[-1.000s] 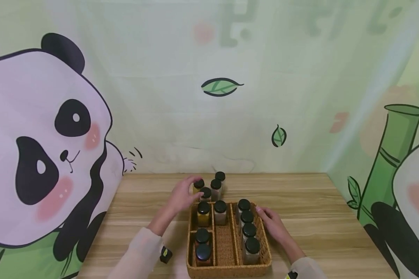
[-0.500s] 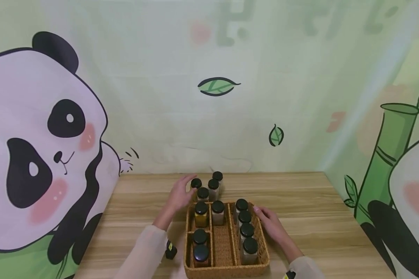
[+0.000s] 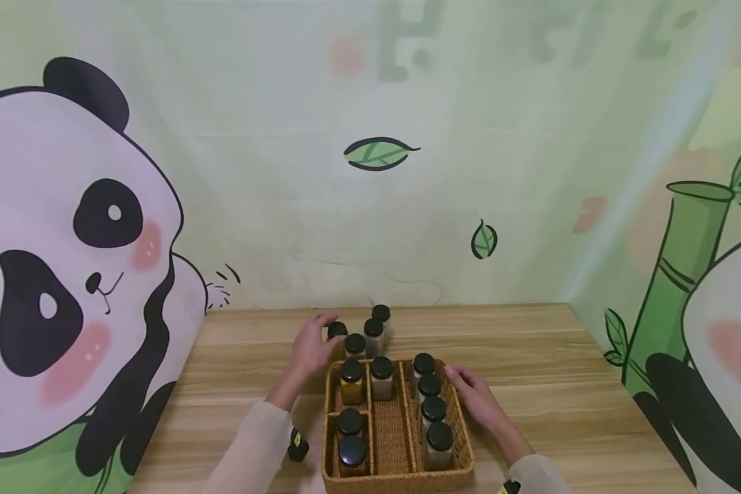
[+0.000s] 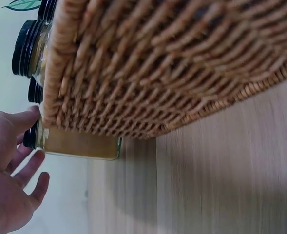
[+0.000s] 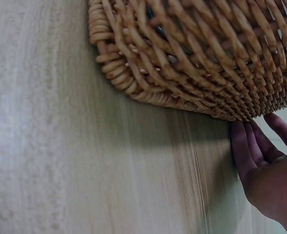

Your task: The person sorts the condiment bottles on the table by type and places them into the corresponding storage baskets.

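Note:
In the head view, my left hand [image 3: 309, 348] grips a black-lidded spice jar [image 3: 337, 329] behind the basket's back left corner. The left wrist view shows this jar's yellow-brown contents [image 4: 80, 144], with thumb and fingers about its lid. My right hand [image 3: 478, 396] rests against the right side of the wicker basket [image 3: 398, 483]; in the right wrist view its fingers [image 5: 241, 144] lie nearly straight against the lower wall. Inside the basket stand a yellow jar [image 3: 352, 383], a pale jar [image 3: 382, 379], two dark jars [image 3: 352, 453] and a right-hand row of jars [image 3: 438, 442].
Behind the basket stand three more black-lidded jars: one close to its back wall [image 3: 355, 345], another beyond [image 3: 374, 331] and one farther back [image 3: 381, 314]. All rest on a wood-grain table [image 3: 531, 343]. A panda-printed cloth [image 3: 284, 206] hangs behind.
My left hand has closed on the back left jar, which has shifted slightly left and nearer, away from its neighbours. The right hand stays against the basket. The head view has panned slightly.

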